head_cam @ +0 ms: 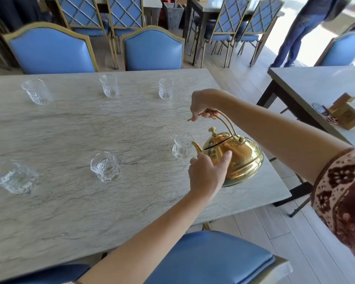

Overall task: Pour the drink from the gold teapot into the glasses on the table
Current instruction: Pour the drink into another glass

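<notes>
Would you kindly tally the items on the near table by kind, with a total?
Clear glasses: 6, three along the far side, three along the near side.
Gold teapot: 1.
Total: 7.

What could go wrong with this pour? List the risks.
1. The gold teapot sits near the table's right edge, tilted toward the nearest glass; a slip could send it off the side.
2. Its lid looks slightly lifted; tipping further might drop it into the glass.
3. The left hand presses the metal body while the right hand holds the handle; if the drink is hot, that grip may burn and jerk the spout.
</notes>
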